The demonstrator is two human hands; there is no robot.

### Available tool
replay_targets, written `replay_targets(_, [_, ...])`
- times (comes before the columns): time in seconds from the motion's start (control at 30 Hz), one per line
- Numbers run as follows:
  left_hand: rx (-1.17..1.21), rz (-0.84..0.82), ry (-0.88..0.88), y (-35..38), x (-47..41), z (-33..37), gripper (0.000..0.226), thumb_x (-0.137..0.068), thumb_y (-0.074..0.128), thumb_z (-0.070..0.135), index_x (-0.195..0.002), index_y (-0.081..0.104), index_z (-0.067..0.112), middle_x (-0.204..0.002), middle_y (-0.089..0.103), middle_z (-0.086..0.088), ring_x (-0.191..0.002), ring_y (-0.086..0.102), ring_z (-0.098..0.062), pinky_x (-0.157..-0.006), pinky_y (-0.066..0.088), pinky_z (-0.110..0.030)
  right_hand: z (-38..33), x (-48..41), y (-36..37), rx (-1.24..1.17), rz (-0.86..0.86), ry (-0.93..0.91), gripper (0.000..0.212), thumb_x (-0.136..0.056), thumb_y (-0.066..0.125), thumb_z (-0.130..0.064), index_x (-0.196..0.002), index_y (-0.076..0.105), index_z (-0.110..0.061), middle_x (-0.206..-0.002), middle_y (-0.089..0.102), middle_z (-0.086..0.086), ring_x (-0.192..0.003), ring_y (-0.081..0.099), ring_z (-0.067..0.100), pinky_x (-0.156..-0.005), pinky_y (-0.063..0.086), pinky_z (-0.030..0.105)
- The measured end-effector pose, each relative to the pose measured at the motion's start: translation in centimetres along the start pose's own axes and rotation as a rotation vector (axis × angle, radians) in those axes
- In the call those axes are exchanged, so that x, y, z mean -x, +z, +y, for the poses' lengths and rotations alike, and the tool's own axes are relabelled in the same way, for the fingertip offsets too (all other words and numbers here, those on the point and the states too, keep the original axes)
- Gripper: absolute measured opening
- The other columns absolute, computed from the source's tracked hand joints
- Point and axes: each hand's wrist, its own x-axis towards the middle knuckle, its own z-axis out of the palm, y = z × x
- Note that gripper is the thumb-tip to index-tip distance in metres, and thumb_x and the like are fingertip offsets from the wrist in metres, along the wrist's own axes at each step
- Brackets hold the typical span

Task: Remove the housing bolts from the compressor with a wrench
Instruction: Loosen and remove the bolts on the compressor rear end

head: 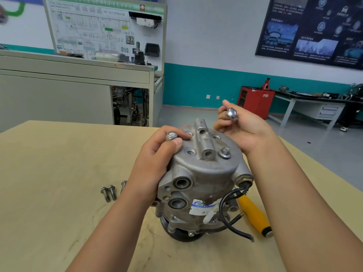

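Observation:
The grey metal compressor (pixel 204 179) stands upright on the wooden table (pixel 59 154). My left hand (pixel 155 163) grips its left side, and a small silver capped stub (pixel 171 135) shows between thumb and forefinger. One hex bolt (pixel 225 152) sits in the top cover on the right, and the other holes (pixel 190 152) around it are empty. My right hand (pixel 243 128) hovers behind the cover's right edge and pinches a shiny metal socket (pixel 231 113). Three removed bolts (pixel 110 192) lie on the table to the left.
A yellow-handled tool (pixel 255 214) lies on the table behind the compressor's right side, beside its loose black wires (pixel 231 222). A grey cabinet (pixel 59 91) stands beyond the table's far edge. A red cabinet (pixel 255 101) and a workbench (pixel 314 107) stand by the far wall.

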Motion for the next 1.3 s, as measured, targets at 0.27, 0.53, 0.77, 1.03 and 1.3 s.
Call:
replay_targets(0.27, [0.009, -0.007, -0.003, 0.0, 0.1, 0.0, 0.022, -0.06, 0.054, 0.044, -0.073, 0.067, 0.033, -0.081, 0.063, 0.008, -0.077, 0.054, -0.02, -0.07, 0.041, -0.039, -1.3, 4.7, -1.4, 0.029, 0.084, -0.271, 0.028, -0.1, 0.039, -0.028, -0.075, 0.046, -0.018, -0.06, 0.066, -0.004, -0.055, 0.065, 0.004, -0.06, 0.035, 0.023])
replay_targets(0.53, [0.017, -0.008, -0.016, 0.0, 0.1, -0.1, 0.022, -0.058, 0.054, 0.045, -0.071, 0.067, 0.033, -0.078, 0.063, 0.01, -0.071, 0.055, -0.014, -0.061, 0.044, -0.029, 0.3, 11.1, -1.4, 0.361, 0.157, -0.955, 0.041, -0.103, 0.029, -0.028, -0.079, 0.059, -0.012, -0.077, 0.072, 0.006, -0.053, 0.052, 0.016, -0.048, 0.039, 0.017])
replay_targets(0.77, [0.025, 0.002, -0.018, 0.0, 0.0, -0.3, 0.021, -0.059, 0.054, 0.044, -0.072, 0.067, 0.033, -0.08, 0.064, 0.011, -0.075, 0.055, -0.016, -0.064, 0.043, -0.032, 2.9, 13.4, -0.9, 0.213, 0.08, -0.94, 0.028, -0.095, 0.036, -0.026, -0.076, 0.05, -0.011, -0.068, 0.065, 0.0, -0.059, 0.065, 0.015, -0.065, 0.053, 0.026])
replay_targets(1.03, [0.028, -0.004, -0.012, 0.0, 0.0, -0.4, 0.021, -0.06, 0.054, 0.044, -0.073, 0.067, 0.034, -0.08, 0.064, 0.012, -0.073, 0.055, -0.016, -0.062, 0.043, -0.032, 7.1, 14.9, -1.8, 0.377, 0.152, -0.97, 0.044, -0.081, 0.05, -0.065, -0.075, 0.067, -0.025, -0.097, 0.073, 0.003, -0.084, 0.073, 0.021, -0.075, 0.05, 0.017])
replay_targets(1.3, [0.024, 0.005, -0.011, 0.1, 0.1, -0.2, 0.022, -0.059, 0.053, 0.045, -0.073, 0.067, 0.034, -0.082, 0.064, 0.012, -0.075, 0.054, -0.016, -0.064, 0.042, -0.034, 8.3, 15.9, -1.7, 0.776, 0.284, -1.128, 0.048, -0.091, 0.039, -0.061, -0.092, 0.067, -0.022, -0.109, 0.07, -0.014, -0.098, 0.068, 0.012, -0.083, 0.048, 0.016])
